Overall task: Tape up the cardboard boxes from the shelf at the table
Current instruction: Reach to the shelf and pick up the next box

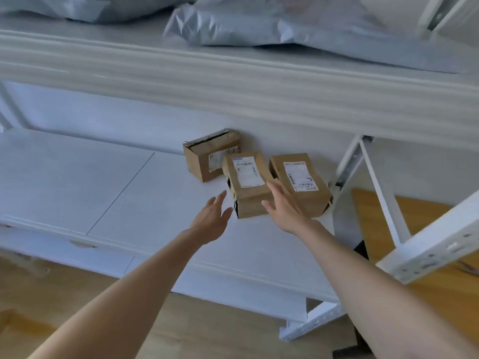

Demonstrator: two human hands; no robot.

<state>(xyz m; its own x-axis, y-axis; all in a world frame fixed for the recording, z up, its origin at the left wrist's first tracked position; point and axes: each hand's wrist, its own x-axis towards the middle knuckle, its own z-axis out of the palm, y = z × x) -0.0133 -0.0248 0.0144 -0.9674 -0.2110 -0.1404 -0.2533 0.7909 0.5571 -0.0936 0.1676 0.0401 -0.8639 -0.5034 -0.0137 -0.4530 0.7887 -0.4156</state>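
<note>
Three brown cardboard boxes with white labels sit at the right end of a white shelf board [77,182]. The middle box [246,183] lies nearest me, its left side torn and dark. A second box [300,182] lies to its right, and a third box [207,156] stands behind against the wall. My left hand [211,220] hovers open just left of the middle box, not touching it. My right hand [283,206] is open at the middle box's right front corner, fingers spread, partly covering the right box.
An upper shelf [233,81] overhangs the boxes and carries grey plastic mailer bags [285,24]. White metal shelf posts [427,250] and a diagonal brace [381,193] stand at the right. Wooden floor [64,294] lies below.
</note>
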